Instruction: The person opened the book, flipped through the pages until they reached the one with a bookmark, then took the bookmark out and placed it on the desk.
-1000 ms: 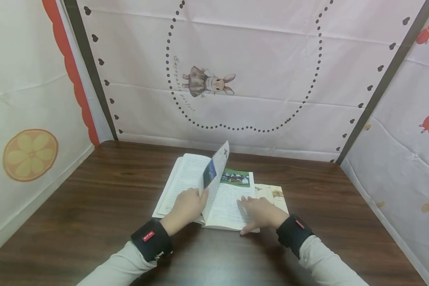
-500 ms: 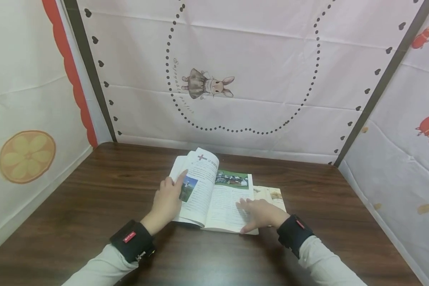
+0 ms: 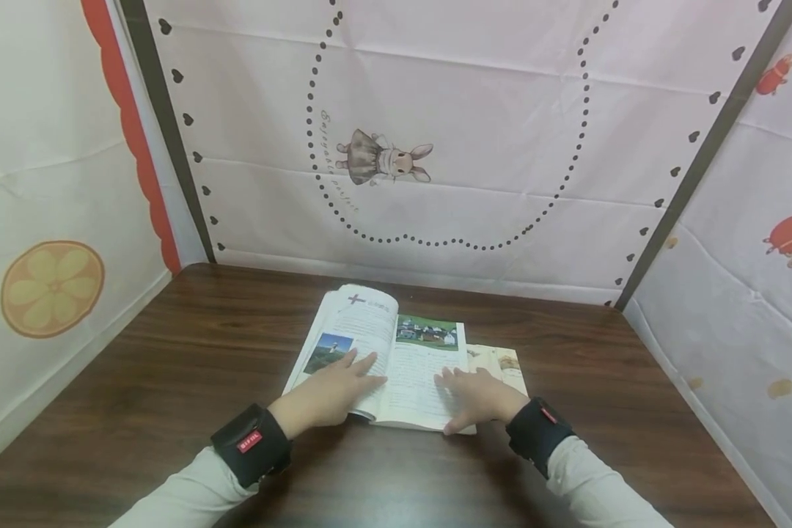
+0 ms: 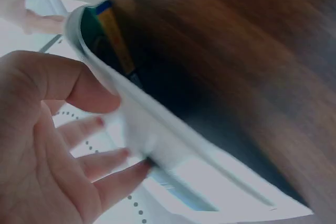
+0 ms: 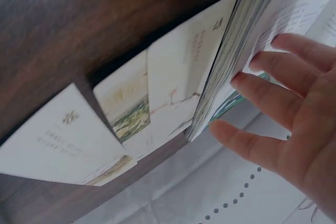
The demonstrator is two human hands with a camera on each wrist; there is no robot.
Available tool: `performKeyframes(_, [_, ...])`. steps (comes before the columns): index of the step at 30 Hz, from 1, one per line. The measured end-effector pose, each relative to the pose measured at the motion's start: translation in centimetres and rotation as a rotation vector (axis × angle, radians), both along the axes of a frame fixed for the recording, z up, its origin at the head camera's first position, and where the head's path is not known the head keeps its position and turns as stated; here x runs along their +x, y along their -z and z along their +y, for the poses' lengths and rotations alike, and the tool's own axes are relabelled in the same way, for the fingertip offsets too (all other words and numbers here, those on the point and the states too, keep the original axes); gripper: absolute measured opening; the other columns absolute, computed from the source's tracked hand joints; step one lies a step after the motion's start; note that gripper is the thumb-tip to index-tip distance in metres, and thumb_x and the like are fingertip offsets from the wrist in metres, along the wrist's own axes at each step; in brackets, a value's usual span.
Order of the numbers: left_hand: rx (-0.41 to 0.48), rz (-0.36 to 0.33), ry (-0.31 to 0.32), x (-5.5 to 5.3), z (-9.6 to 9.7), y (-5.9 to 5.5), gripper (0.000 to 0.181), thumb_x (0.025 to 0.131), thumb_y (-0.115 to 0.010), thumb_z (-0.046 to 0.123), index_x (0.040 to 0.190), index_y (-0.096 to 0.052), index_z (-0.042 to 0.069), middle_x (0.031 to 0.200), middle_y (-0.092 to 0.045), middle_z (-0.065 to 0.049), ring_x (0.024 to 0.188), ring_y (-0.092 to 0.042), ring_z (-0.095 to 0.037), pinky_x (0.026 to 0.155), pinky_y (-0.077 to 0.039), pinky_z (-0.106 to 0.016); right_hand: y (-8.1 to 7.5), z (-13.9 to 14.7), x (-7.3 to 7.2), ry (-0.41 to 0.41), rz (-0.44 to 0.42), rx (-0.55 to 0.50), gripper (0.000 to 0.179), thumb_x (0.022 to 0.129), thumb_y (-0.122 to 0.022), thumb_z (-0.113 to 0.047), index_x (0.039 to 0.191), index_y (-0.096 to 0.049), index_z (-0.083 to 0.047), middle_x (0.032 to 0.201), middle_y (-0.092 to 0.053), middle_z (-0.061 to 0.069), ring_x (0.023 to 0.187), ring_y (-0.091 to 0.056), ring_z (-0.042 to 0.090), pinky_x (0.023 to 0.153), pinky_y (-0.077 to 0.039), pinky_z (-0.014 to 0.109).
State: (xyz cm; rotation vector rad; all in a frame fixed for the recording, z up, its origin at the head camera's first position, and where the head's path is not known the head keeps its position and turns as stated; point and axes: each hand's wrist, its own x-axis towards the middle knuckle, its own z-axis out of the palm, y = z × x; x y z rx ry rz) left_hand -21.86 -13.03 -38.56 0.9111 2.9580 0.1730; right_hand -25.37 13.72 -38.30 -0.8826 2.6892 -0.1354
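An open book (image 3: 412,385) lies on the table, with a cross mark and a small landscape picture (image 3: 328,352) on its left page. A picture of houses on green (image 3: 427,331) tops the right page. My left hand (image 3: 326,394) rests spread over the lower left page near the spine; in the left wrist view its fingers (image 4: 92,129) reach over the curved page. My right hand (image 3: 483,396) lies across the right page's outer edge, thumb at the lower corner. The right wrist view shows its fingers (image 5: 268,98) spread on the page beside the thick page edges.
A cream printed cover flap (image 5: 173,82) sticks out from under the book's right side, with a second pale printed piece (image 5: 63,135) beyond it. The dark wooden table (image 3: 171,367) is enclosed by printed cloth walls (image 3: 468,132) at the back and both sides.
My left hand has turned a raised page over to the left, then moved from its outer side back toward the spine. My right hand has stayed on the right page.
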Motion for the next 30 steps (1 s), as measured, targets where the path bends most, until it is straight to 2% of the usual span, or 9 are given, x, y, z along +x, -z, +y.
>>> performKeyframes(2, [0.036,-0.019,-0.040,0.2,0.0,-0.2,0.050,0.086,-0.062,0.003,0.133,-0.054,0.017,0.147,-0.041,-0.013,0.133,-0.039,-0.042,0.103,-0.040,-0.053,0.1,-0.2,0.0,-0.007,0.019,0.019,0.089,0.070,-0.079,-0.044,0.140,-0.042,-0.004,0.144,-0.043,0.018,0.136,-0.039,0.033,0.109,-0.027,0.057])
performKeyframes(7, [0.096,-0.008,-0.054,0.4,0.0,0.0,0.041,0.087,-0.061,0.009,0.128,-0.058,0.011,0.139,-0.051,-0.016,0.127,-0.049,-0.035,0.102,-0.042,-0.050,0.2,-0.4,-0.3,-0.006,0.027,0.042,0.092,0.068,-0.080,-0.047,0.140,-0.042,-0.004,0.143,-0.044,0.018,0.135,-0.040,0.033,0.109,-0.029,0.056])
performKeyframes(12, [0.141,-0.049,-0.092,0.3,0.0,0.3,0.043,0.085,-0.065,0.016,0.127,-0.059,0.010,0.138,-0.052,-0.014,0.126,-0.051,-0.031,0.102,-0.043,-0.046,0.0,0.0,-0.8,-0.009,-0.008,0.033,0.088,0.070,-0.079,-0.047,0.140,-0.044,-0.006,0.143,-0.045,0.018,0.135,-0.040,0.033,0.109,-0.030,0.055])
performKeyframes(16, [0.160,-0.075,-0.131,0.3,0.4,0.5,0.052,0.083,-0.069,0.037,0.126,-0.060,0.009,0.137,-0.052,-0.016,0.124,-0.053,-0.033,0.100,-0.044,-0.048,-0.3,0.3,-0.6,0.015,-0.060,-0.001,0.083,0.071,-0.079,-0.044,0.139,-0.046,-0.008,0.142,-0.045,0.020,0.134,-0.041,0.036,0.108,-0.031,0.054])
performKeyframes(19, [0.159,-0.057,-0.132,0.3,0.8,0.5,0.063,0.079,-0.068,0.052,0.124,-0.061,0.008,0.134,-0.054,-0.019,0.122,-0.053,-0.036,0.099,-0.045,-0.050,-0.7,0.4,-0.3,0.000,-0.049,-0.035,0.063,0.076,-0.077,-0.034,0.129,-0.056,-0.008,0.129,-0.059,0.016,0.118,-0.056,0.031,0.100,-0.043,0.047])
performKeyframes(21, [0.150,-0.029,-0.122,0.2,1.0,0.6,0.068,0.077,-0.066,0.058,0.122,-0.062,0.007,0.130,-0.057,-0.020,0.118,-0.056,-0.036,0.096,-0.047,-0.049,-1.0,0.4,-0.2,-0.040,0.016,-0.056,0.037,0.081,-0.073,-0.021,0.115,-0.065,-0.008,0.111,-0.069,0.011,0.098,-0.064,0.024,0.089,-0.050,0.040])
performKeyframes(24, [0.142,0.017,-0.118,0.1,1.4,0.7,0.070,0.073,-0.068,0.062,0.113,-0.065,0.005,0.118,-0.065,-0.020,0.098,-0.065,-0.031,0.082,-0.052,-0.041,-1.2,0.1,-0.4,-0.108,0.185,-0.083,0.012,0.082,-0.068,-0.006,0.092,-0.071,-0.009,0.086,-0.073,0.004,0.069,-0.060,0.012,0.072,-0.052,0.031])
performKeyframes(28, [0.113,0.073,-0.122,-0.1,2.2,1.0,0.072,0.067,-0.070,0.065,0.103,-0.065,0.003,0.098,-0.070,-0.018,0.078,-0.065,-0.025,0.063,-0.048,-0.033,-1.2,-0.3,-0.7,-0.145,0.446,-0.107,0.005,0.081,-0.071,-0.009,0.084,-0.071,-0.012,0.079,-0.073,0.000,0.065,-0.061,0.008,0.076,-0.051,0.033])
performKeyframes(30, [0.095,0.103,-0.120,-0.1,2.7,1.1,0.074,0.065,-0.070,0.067,0.102,-0.065,0.003,0.093,-0.070,-0.020,0.080,-0.067,-0.030,0.062,-0.050,-0.034,-1.2,-0.5,-0.7,-0.169,0.578,-0.155,0.007,0.078,-0.074,-0.011,0.083,-0.071,-0.014,0.079,-0.073,-0.002,0.069,-0.064,0.008,0.080,-0.050,0.034])
